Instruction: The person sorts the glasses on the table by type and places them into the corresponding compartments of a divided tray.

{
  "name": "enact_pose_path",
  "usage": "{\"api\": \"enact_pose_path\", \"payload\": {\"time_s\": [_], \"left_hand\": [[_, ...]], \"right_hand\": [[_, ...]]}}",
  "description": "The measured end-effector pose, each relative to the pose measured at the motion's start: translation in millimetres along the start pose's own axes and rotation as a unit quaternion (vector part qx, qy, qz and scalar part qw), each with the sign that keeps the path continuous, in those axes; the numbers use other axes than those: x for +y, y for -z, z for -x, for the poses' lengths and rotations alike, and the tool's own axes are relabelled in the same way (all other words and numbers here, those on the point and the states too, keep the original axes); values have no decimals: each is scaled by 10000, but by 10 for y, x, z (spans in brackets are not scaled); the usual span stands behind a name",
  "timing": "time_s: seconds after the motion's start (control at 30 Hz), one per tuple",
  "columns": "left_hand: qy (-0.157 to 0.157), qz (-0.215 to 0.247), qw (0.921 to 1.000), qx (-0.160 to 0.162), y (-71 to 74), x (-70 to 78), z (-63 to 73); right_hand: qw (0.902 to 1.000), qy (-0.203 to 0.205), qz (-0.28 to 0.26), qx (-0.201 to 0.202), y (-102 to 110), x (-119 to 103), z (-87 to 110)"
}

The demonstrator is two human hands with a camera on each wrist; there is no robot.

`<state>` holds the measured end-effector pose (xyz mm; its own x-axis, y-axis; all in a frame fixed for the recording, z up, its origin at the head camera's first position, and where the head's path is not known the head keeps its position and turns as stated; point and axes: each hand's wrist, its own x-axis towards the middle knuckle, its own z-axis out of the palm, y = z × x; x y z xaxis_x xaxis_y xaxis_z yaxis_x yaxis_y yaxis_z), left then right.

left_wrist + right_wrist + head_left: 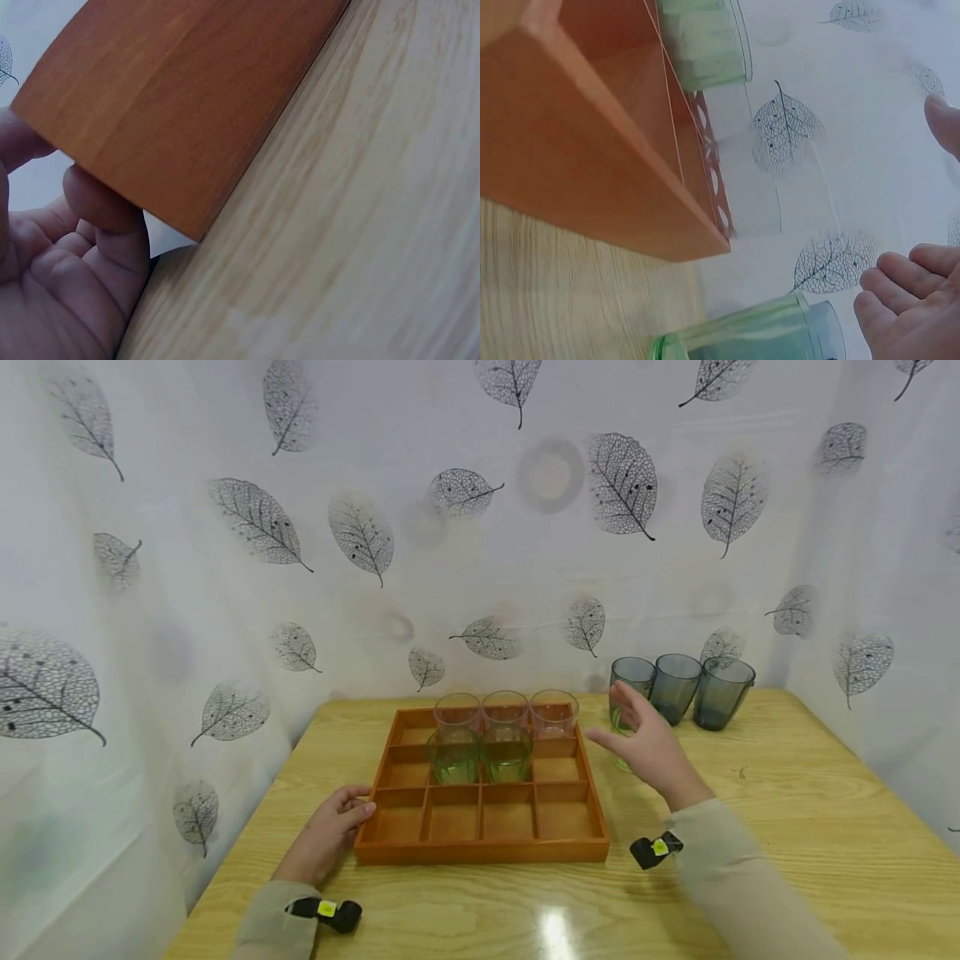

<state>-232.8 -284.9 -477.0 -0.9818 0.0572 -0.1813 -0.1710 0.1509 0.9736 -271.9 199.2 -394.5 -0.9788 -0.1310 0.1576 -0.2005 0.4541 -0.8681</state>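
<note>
A brown wooden divided tray (pixel 480 852) sits on the table. My left hand (pixel 330 827) holds its left side, thumb at the rim and fingers bent against the outer wall (pixel 172 127). Clear glasses (pixel 553 718) stand in three back-row compartments. Two green glasses (pixel 456 764) occupy middle-row compartments. To the right of the tray, my right hand (pixel 652 747) hovers with thumb and fingers spread, holding nothing. Beyond it stands another green glass (pixel 742 330), partly hidden by the hand in the head view; in the right wrist view the fingers (pixel 900 285) are apart from it.
Three grey-blue glasses (pixel 675 689) stand in a row at the back right of the wooden table (pixel 810 827). A white curtain (pixel 510 568) with leaf prints hangs behind and along both sides. Dark wrist cameras (pixel 656 850) are strapped on both sleeves.
</note>
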Motion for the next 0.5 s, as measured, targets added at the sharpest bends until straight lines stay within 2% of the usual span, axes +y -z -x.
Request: {"api": "enact_pose_path", "payload": {"time_s": [0.3, 0.5], "left_hand": [[12, -23, 10000, 12, 7, -11, -11], [77, -38, 10000, 2, 9, -3, -10]], "right_hand": [[9994, -7, 253, 238, 186, 126, 21], [9972, -121, 612, 401, 286, 255, 26]]}}
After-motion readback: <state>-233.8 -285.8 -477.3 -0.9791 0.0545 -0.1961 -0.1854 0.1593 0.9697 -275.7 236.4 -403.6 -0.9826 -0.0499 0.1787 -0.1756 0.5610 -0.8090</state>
